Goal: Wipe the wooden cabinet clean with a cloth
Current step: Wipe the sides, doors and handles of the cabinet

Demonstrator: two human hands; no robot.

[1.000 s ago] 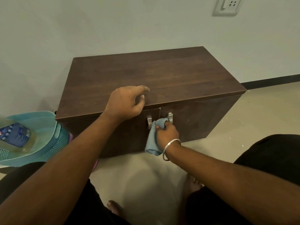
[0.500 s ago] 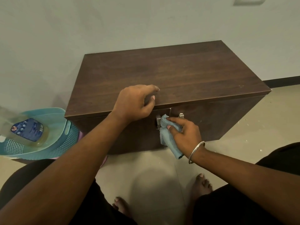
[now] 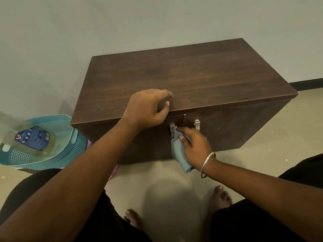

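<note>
A low dark wooden cabinet [image 3: 192, 75] with two front doors and two metal handles stands against the wall. My left hand [image 3: 146, 109] rests on the front edge of its top, fingers curled over the edge above the left door. My right hand [image 3: 194, 145] holds a crumpled blue cloth [image 3: 179, 154] and presses it against the left door, right beside the left handle [image 3: 172, 130]. The right handle [image 3: 197, 124] is uncovered. Part of the cloth hangs below my palm.
A teal plastic basket [image 3: 70, 151] holding a bottle of yellowish liquid [image 3: 35, 140] sits on the floor left of the cabinet. My knees and bare feet [image 3: 220, 198] are in front of it. White crumbs dot the floor at right.
My right hand with the cloth has shifted from the handles down and left onto the left door. The camera view has drifted, so the cabinet appears further right. My left hand stays on the top edge.
</note>
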